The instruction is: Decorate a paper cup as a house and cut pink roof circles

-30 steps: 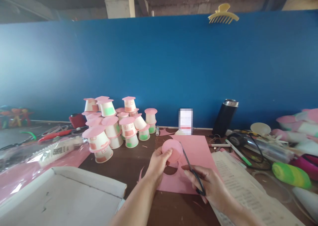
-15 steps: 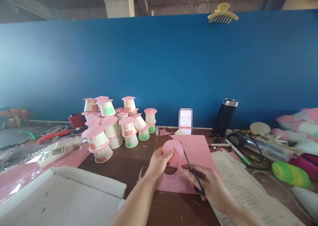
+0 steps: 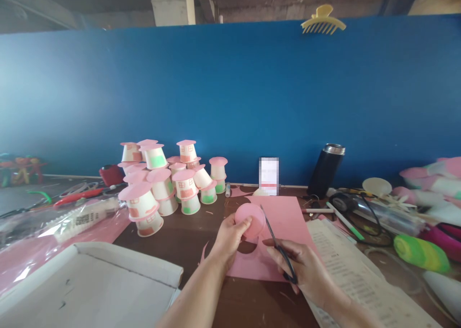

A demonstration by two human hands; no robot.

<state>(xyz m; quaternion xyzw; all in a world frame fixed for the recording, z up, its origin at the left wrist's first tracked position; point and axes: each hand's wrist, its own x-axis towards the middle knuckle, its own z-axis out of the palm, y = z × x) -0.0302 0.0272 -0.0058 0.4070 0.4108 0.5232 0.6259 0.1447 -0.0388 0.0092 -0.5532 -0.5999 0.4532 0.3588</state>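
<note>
A round pink paper disc (image 3: 254,216) is pinched in my left hand (image 3: 229,237), the thumb lying across its face. My right hand (image 3: 301,263) is closed around the handles of dark scissors (image 3: 272,236). Their blades point up and away, along the disc's right edge. Whether the blades touch the paper I cannot tell. Beneath both hands lies a pink paper sheet (image 3: 288,217) with a curved cut-out near its left side.
Stacked paper cups with pink lids (image 3: 158,184) stand at the left. A white box lid (image 3: 90,289) lies front left. On the right are a black flask (image 3: 326,172), a printed sheet (image 3: 349,265), markers and a green-yellow roll (image 3: 420,253). A blurred-out upright card (image 3: 269,174) leans against the blue partition.
Almost nothing differs. The disc and both hands have stayed practically in place, with the scissors still at the disc's right edge.
</note>
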